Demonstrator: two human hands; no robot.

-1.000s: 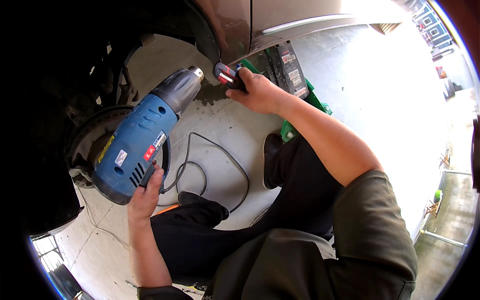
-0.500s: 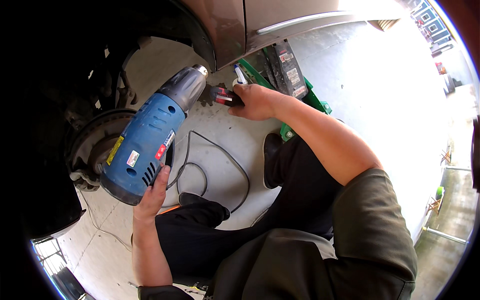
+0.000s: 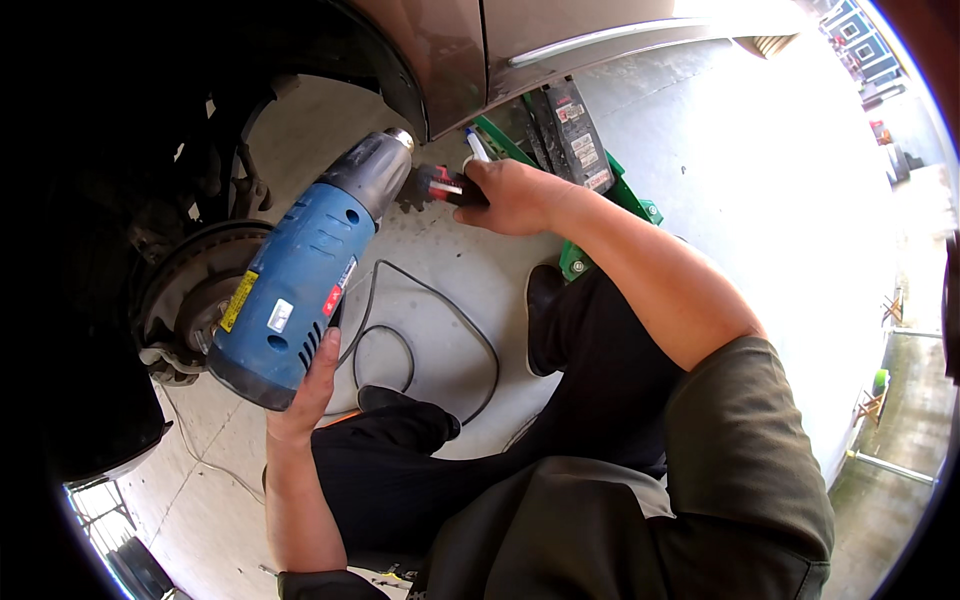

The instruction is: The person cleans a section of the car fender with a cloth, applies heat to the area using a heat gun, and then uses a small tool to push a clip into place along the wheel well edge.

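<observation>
Above the left hand (image 3: 305, 385), head view: blue corded impact wrench (image 3: 300, 275) held up off the floor, fingers closed round its grip from below, grey nose tilted up and away toward the right hand. Body of the tool lies just in front of the brake disc (image 3: 190, 285) on the bare wheel hub, to the outer side of the left hand; whether tool and disc touch cannot be told. Black power cord (image 3: 440, 320) runs down from the wrench and loops on the concrete floor (image 3: 760, 200) between the two forearms, beside the left hand. Right hand (image 3: 515, 195) reaches forward, fingers curled shut on a small red and black object (image 3: 445, 185), kind not resolvable, held just beside the wrench nose. Beyond the right hand: green floor jack (image 3: 600, 190) under the brown car body (image 3: 470, 50), its black handle part directly behind the knuckles. Below both hands: black trousers, dark shoe (image 3: 545, 300) flat on the floor under the right forearm.
</observation>
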